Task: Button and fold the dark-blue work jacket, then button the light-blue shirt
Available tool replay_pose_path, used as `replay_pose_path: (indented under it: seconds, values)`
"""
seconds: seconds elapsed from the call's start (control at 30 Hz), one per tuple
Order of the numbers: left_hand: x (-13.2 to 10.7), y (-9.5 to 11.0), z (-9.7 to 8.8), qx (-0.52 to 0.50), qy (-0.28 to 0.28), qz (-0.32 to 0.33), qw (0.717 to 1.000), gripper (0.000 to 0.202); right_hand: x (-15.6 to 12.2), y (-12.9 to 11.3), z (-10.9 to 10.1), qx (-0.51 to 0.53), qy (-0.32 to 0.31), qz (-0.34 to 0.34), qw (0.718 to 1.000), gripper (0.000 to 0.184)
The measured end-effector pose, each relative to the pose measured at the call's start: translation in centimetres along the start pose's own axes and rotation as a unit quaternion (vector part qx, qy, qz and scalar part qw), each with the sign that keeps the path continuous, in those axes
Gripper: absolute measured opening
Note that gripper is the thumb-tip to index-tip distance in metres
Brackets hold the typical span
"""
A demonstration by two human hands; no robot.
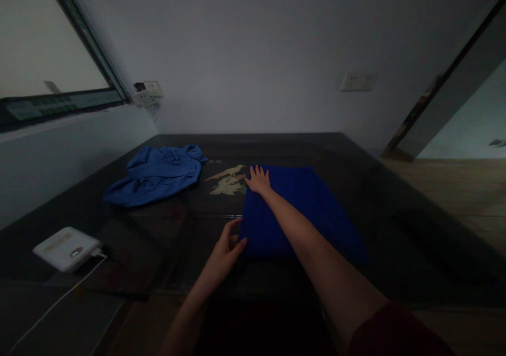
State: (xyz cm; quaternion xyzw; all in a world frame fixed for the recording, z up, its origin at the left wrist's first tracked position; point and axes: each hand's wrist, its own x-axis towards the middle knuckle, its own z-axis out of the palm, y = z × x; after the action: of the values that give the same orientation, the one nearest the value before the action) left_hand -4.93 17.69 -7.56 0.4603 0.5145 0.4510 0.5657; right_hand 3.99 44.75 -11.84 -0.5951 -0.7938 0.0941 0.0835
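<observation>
A dark blue folded cloth [304, 208] lies flat on the dark table [395, 208]. My right hand [259, 180] reaches across it and rests with fingers spread on its far left corner. At the cloth's near left corner my left hand [226, 248] has thumb and fingers closed on the edge. A lighter blue crumpled garment [158, 174] lies on the table to the left, apart from both hands.
A white box-shaped device [65, 248] with a white cable [59, 298] sits at the table's near left. A pale inlay figure [228, 181] shows on the tabletop between the garments. Wall sockets [147, 92] are behind; a wooden floor [458, 187] and doorway lie right.
</observation>
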Motion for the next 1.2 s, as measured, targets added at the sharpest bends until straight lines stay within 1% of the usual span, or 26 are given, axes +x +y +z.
replay_pose_path:
  seconds: [0.13,0.27,0.33,0.43,0.5,0.63,0.7,0.87,1.1,1.2]
  values:
    - [-0.6,0.0,0.5,-0.062,-0.003,0.019,0.998,0.071,0.0,0.0,0.0,0.005,-0.001,-0.002,1.0,0.069]
    - [-1.4,0.4,1.2,-0.068,0.004,0.052,0.996,0.066,-0.1,0.1,0.0,0.004,0.007,-0.002,1.0,0.068]
    - [-1.8,0.6,1.3,-0.037,0.006,0.06,0.997,0.065,-0.1,0.1,0.0,0.005,0.011,-0.004,1.0,0.068]
    - [-2.3,0.8,1.0,0.046,0.022,0.067,0.996,0.064,-0.2,0.1,0.0,0.007,0.012,-0.007,1.0,0.068]
    - [-2.5,0.6,0.7,0.108,0.038,0.072,0.991,0.062,-0.2,0.1,0.0,0.007,0.015,-0.007,1.0,0.068]
    - [-2.8,-0.2,-0.2,0.207,0.074,0.08,0.972,0.049,-0.2,0.0,0.1,0.006,0.017,-0.003,1.0,0.067]
    - [-2.7,-0.7,-0.4,0.222,0.078,0.071,0.969,0.05,-0.2,0.0,0.0,0.006,0.015,-0.003,1.0,0.068]
    - [-2.4,-1.0,-0.5,0.223,0.059,0.051,0.972,0.056,-0.2,0.0,0.0,0.006,0.012,-0.002,1.0,0.068]
    - [-2.3,-1.2,-0.9,0.247,0.07,0.049,0.965,0.05,-0.4,0.1,-0.1,0.006,0.017,-0.006,1.0,0.068]
    - [-2.3,-1.3,-0.8,0.278,0.08,0.054,0.956,0.048,-0.4,0.1,-0.1,0.006,0.013,-0.005,1.0,0.068]
